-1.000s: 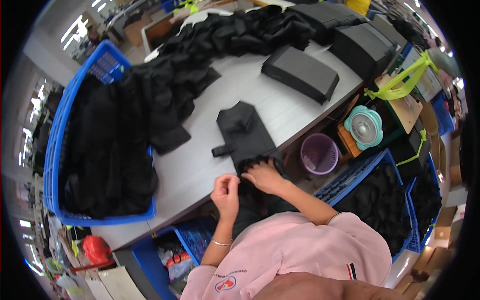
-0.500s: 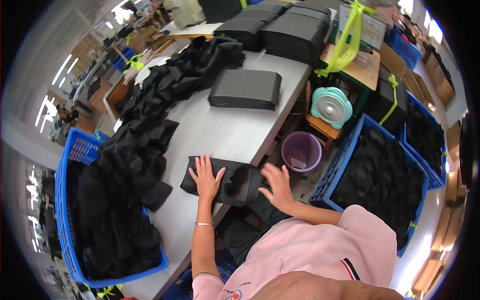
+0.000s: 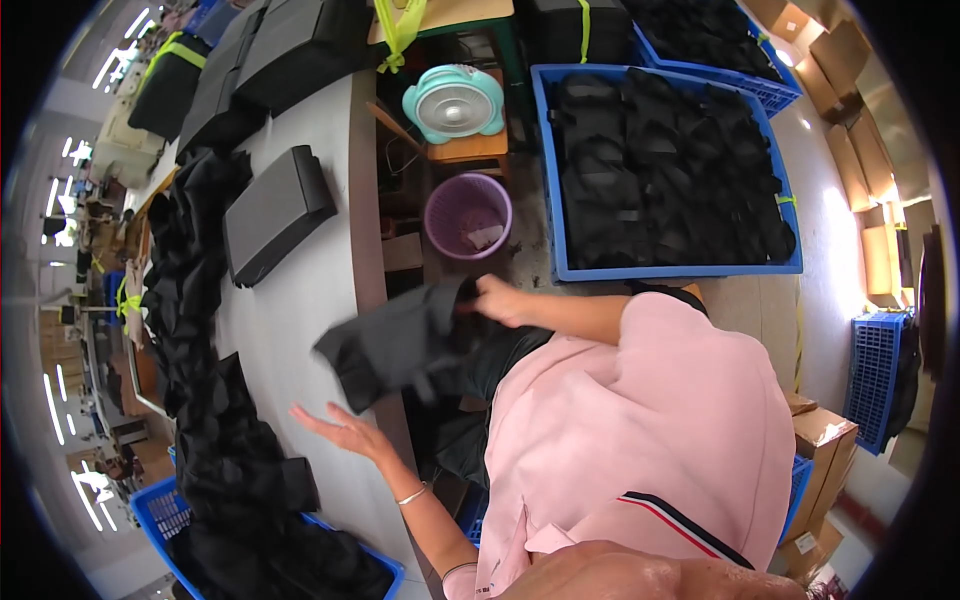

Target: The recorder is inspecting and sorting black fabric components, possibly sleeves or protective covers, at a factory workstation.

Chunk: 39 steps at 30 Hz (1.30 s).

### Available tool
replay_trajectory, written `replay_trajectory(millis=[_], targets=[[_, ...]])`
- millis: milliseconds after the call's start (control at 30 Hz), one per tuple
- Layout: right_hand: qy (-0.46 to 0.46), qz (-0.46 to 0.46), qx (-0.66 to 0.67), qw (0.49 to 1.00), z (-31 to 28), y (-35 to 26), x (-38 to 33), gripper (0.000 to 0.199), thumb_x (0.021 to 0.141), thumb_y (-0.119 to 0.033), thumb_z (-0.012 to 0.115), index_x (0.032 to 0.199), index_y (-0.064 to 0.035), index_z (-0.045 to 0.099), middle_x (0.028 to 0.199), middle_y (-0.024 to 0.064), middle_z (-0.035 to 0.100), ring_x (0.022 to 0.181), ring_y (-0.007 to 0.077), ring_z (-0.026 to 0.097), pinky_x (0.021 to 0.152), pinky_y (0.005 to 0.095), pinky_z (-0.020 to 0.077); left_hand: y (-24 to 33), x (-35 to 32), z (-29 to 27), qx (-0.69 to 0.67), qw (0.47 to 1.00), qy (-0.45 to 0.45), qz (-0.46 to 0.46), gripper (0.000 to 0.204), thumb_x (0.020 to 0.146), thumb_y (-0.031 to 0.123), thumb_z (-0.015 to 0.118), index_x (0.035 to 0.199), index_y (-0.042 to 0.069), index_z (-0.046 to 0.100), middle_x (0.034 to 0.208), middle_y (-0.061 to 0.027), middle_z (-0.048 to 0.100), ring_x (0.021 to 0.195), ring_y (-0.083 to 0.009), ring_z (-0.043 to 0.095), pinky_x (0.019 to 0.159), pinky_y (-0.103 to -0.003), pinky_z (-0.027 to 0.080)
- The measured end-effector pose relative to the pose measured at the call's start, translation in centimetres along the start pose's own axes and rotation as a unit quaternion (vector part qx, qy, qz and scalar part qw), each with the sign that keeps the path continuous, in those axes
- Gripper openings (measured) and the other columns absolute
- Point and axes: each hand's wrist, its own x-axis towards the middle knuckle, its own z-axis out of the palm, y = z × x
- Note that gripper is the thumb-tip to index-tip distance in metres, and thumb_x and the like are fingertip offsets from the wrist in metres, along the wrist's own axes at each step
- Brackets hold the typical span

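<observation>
A black fabric piece [image 3: 395, 335], blurred by motion, hangs in the air over the table's front edge. My right hand [image 3: 505, 302] is closed on its right end. Near the piece's lower left corner, my left hand [image 3: 350, 432] is open above the table, fingers spread and apart from the fabric. On the grey table [image 3: 290, 325] lies a neat stack of black pieces [image 3: 280, 215]. A long loose heap of black fabric [image 3: 195, 300] runs along the table's far side, down into a blue crate [image 3: 155, 510] at the lower left.
A large blue crate [image 3: 680, 271] of black pieces stands on the floor to the right. Between it and the table are a purple bin [image 3: 435, 215] and a turquoise fan [image 3: 453, 105] on a wooden stool. Taller black stacks [image 3: 300, 55] sit at the table's far end.
My view has turned right. My right hand has taken hold of the fabric piece and lifted it off the table. My left hand has let go of it and come up.
</observation>
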Motion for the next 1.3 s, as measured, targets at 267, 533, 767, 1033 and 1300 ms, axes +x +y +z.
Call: replay_trajectory(millis=[267,533,767,1033,1300], targets=[[0.364,-0.122,0.236,0.893,-26.6,-6.7,-9.2,0.04,0.092,-0.011,0.061,0.132,-0.0136,0.059,0.136,0.0048,0.059,0.124,0.0265,0.055,0.099,0.0541,0.0422,-7.9,-0.7,-1.4,-0.046,0.985,-0.027,-0.162,0.047,0.103,0.025,0.051,0.137,-0.007,0.05,0.145,-0.0225,0.048,0.132,-0.0358,0.047,0.113,-0.041,0.035],[0.56,-0.357,0.085,0.742,-47.9,-14.6,-17.2,0.042,0.091,-0.017,0.071,0.125,0.0026,0.058,0.124,0.0149,0.059,0.114,0.03,0.057,0.093,0.0483,0.0562,-8.4,-1.1,-0.5,0.096,0.992,-0.037,-0.066,0.039,0.098,0.019,0.059,0.128,-0.005,0.057,0.14,-0.0222,0.051,0.129,-0.0357,0.048,0.11,-0.043,0.037],[0.519,-0.093,0.017,0.85,-37.1,-9.2,-6.1,0.038,0.091,-0.027,0.07,0.119,-0.0024,0.061,0.1,0.0096,0.067,0.083,0.0203,0.068,0.061,0.031,0.0557,-8.1,-2.1,0.5,0.133,0.988,0.006,-0.081,0.039,0.093,0.022,0.065,0.127,0.003,0.059,0.141,-0.0202,0.052,0.135,-0.0361,0.044,0.114,-0.044,0.033],[-0.201,0.021,0.034,0.979,6.6,-10.8,-1.7,0.045,0.097,-0.03,0.064,0.13,-0.0004,0.055,0.117,0.0125,0.063,0.091,0.0211,0.065,0.076,0.0308,0.0524,-9.4,1.3,-2.4,0.173,0.973,0.102,-0.111,0.048,0.089,0.017,0.068,0.132,0.001,0.053,0.156,-0.0213,0.031,0.146,-0.0408,0.024,0.118,-0.05,0.023],[-0.658,-0.28,0.227,0.662,23.9,-19.0,-11.1,0.038,0.078,-0.024,0.084,0.102,-0.0005,0.066,0.104,0.0173,0.063,0.085,0.036,0.066,0.07,0.041,0.0574,-15.5,0.6,-7.2,0.26,0.907,0.272,-0.191,0.067,0.08,0.011,0.072,0.141,0.005,0.044,0.158,-0.0186,0.029,0.149,-0.038,0.019,0.117,-0.061,0.014]])
